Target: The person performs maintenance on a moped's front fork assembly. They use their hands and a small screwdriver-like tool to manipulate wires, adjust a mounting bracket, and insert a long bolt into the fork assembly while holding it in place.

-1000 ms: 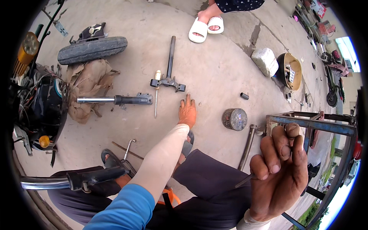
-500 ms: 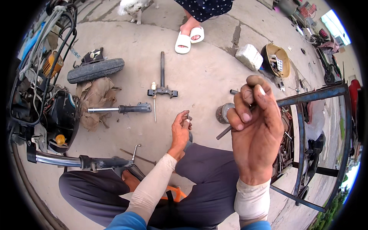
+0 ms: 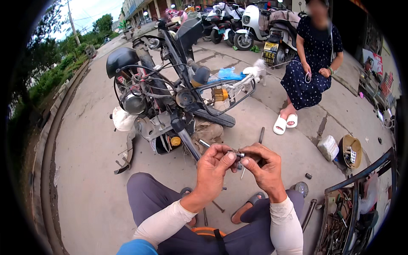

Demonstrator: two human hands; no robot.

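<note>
My left hand [image 3: 214,174] and my right hand [image 3: 264,168] meet above my knees, thumbs and fingers pinched together. Between them is a small bolt-like metal part [image 3: 240,154] with a shiny end; my left fingers grip one side and my right thumb and forefinger the other. Most of it is hidden by the fingers, so its exact kind is unclear. Beyond my right hand, a dark metal stem [image 3: 262,134] lies on the ground, its lower part covered. A thin rod [image 3: 242,173] shows below the hands.
A partly dismantled motorcycle [image 3: 185,97] stands ahead to the left, a tyre [image 3: 216,117] beside it. To the right are a pale block [image 3: 328,148], a tan bowl [image 3: 359,153] and a blue metal frame [image 3: 359,175] with tools. A person in white slippers [image 3: 279,125] sits ahead, near a white dog [image 3: 260,68].
My right hand has come down and inward to meet my left hand, and both now grip the small metal part. The view has swung up and left, bringing the motorcycle and the seated person into sight.
</note>
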